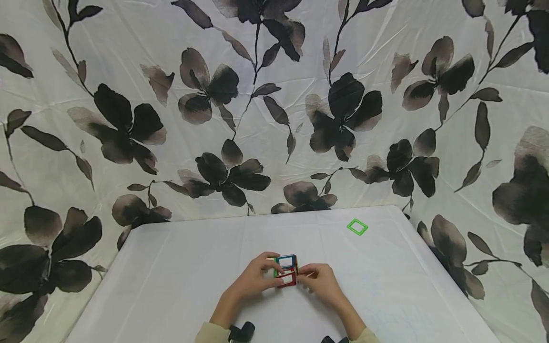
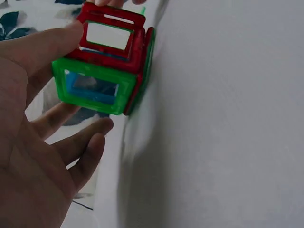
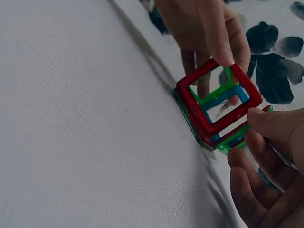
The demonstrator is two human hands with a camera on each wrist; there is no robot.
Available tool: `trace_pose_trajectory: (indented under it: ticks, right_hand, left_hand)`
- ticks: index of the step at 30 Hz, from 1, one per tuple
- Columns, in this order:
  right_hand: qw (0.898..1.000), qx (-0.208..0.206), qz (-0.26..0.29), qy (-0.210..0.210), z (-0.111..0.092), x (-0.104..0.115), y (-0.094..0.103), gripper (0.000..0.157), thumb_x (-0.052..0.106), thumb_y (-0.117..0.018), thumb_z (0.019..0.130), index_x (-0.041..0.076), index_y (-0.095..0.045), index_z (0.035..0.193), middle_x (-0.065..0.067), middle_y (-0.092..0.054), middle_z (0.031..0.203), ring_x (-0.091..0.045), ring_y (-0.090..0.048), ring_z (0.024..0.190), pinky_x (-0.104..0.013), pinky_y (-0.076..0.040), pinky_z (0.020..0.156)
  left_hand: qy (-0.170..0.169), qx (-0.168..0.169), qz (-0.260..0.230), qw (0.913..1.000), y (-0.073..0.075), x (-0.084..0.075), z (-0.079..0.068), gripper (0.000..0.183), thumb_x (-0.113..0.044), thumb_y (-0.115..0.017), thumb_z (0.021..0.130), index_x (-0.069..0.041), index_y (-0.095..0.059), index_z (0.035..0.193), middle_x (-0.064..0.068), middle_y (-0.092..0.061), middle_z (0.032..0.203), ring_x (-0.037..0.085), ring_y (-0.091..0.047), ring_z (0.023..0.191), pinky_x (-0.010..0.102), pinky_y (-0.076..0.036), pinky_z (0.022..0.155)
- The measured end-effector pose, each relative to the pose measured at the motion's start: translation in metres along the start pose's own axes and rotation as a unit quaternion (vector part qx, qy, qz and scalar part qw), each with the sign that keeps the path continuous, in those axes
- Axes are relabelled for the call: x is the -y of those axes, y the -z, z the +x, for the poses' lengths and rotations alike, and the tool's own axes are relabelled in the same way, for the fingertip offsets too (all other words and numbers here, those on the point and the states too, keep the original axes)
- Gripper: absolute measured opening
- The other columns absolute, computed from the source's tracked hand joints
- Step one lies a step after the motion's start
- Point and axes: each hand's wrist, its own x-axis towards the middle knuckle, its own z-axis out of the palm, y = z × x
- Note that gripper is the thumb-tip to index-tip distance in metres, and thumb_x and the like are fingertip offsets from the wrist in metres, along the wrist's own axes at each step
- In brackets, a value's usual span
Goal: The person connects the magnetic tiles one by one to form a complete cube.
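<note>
A small box built of square-framed magnetic tiles (image 1: pixel 293 280) stands near the middle of the table, with red, green and blue sides. In the head view, my left hand (image 1: pixel 253 277) holds it from the left. The left thumb presses the near red tile (image 2: pixel 107 61); the other fingers reach round the far side. A green tile (image 2: pixel 126 92) forms the side facing the left palm. From the right, my right hand (image 1: pixel 320 281) pinches the box's edge, its thumb at a corner of the red tile (image 3: pixel 236 116) in the right wrist view. A blue tile shows through the frames.
A single green square tile (image 1: pixel 354 231) lies flat toward the back right of the white-covered table (image 1: pixel 193 267). Behind the table hangs a cloth (image 1: pixel 279 143) with dark flowers.
</note>
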Motion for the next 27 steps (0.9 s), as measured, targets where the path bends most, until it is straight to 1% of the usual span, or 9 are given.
trace_pose_trajectory:
  ticks: [3,5,8,13,20,24,27]
  right_hand:
    - [1.0,-0.001,-0.006,-0.001,0.0005,0.0001,-0.0003,0.013,0.009,-0.074,0.086,0.001,-0.073,0.096,-0.004,-0.07,0.085,-0.022,-0.063,0.068,-0.027,-0.05,0.05]
    - [1.0,-0.001,-0.008,0.0,0.0007,0.0,-0.0003,0.013,0.009,-0.073,0.086,0.002,-0.073,0.097,-0.004,-0.069,0.086,-0.022,-0.063,0.068,-0.027,-0.05,0.05]
    - [1.0,0.002,-0.005,-0.004,0.0011,-0.0012,-0.0009,0.012,0.009,-0.072,0.087,0.002,-0.073,0.097,-0.004,-0.07,0.087,-0.022,-0.064,0.068,-0.027,-0.05,0.051]
    - [1.0,0.01,0.002,-0.009,0.0008,-0.0034,-0.0022,0.014,0.009,-0.071,0.088,0.0,-0.072,0.099,-0.004,-0.07,0.088,-0.02,-0.064,0.069,-0.027,-0.051,0.053]
    - [1.0,0.02,-0.011,-0.003,-0.0009,-0.0048,-0.0025,0.013,0.009,-0.07,0.089,0.0,-0.071,0.099,-0.003,-0.069,0.087,-0.02,-0.063,0.069,-0.027,-0.05,0.054]
    - [1.0,0.027,-0.009,-0.002,-0.0003,-0.0062,-0.0011,0.011,0.009,-0.069,0.089,0.002,-0.071,0.098,-0.003,-0.069,0.086,-0.02,-0.061,0.068,-0.026,-0.05,0.054]
    - [0.999,0.037,-0.015,0.003,0.0003,-0.0064,0.0014,0.012,0.01,-0.071,0.089,0.003,-0.07,0.099,-0.003,-0.068,0.088,-0.018,-0.061,0.07,-0.027,-0.05,0.055]
  left_hand:
    - [0.0,0.007,0.027,0.9996,0.0021,-0.0059,0.0004,0.011,-0.022,-0.077,0.084,-0.028,-0.073,0.093,0.002,-0.052,0.134,0.027,-0.048,0.122,0.053,-0.039,0.097]
    - [-0.001,0.01,0.035,0.9994,0.0028,-0.0084,0.001,0.01,-0.022,-0.077,0.085,-0.028,-0.074,0.092,0.001,-0.052,0.132,0.025,-0.049,0.121,0.05,-0.039,0.098]
    - [-0.001,0.012,0.04,0.9991,0.0027,-0.0096,0.0014,0.006,-0.025,-0.076,0.086,-0.027,-0.074,0.092,0.002,-0.053,0.131,0.025,-0.05,0.121,0.05,-0.039,0.098]
    - [0.001,0.012,0.027,0.9996,0.0017,-0.0093,0.0007,0.006,-0.03,-0.075,0.087,-0.027,-0.075,0.092,0.001,-0.053,0.132,0.026,-0.048,0.123,0.052,-0.037,0.1]
    - [-0.003,0.011,0.008,0.9999,0.0001,-0.0079,-0.0001,0.008,-0.03,-0.074,0.087,-0.025,-0.077,0.093,0.002,-0.053,0.132,0.027,-0.048,0.122,0.053,-0.038,0.097]
    - [-0.001,0.014,0.009,0.9999,-0.0006,-0.0078,0.0001,0.009,-0.029,-0.074,0.087,-0.024,-0.077,0.094,0.003,-0.052,0.132,0.027,-0.048,0.122,0.053,-0.04,0.095]
    - [-0.002,0.013,0.008,0.9999,-0.0004,-0.0085,0.0002,0.01,-0.028,-0.074,0.087,-0.023,-0.077,0.096,0.006,-0.051,0.135,0.028,-0.047,0.123,0.054,-0.039,0.095]
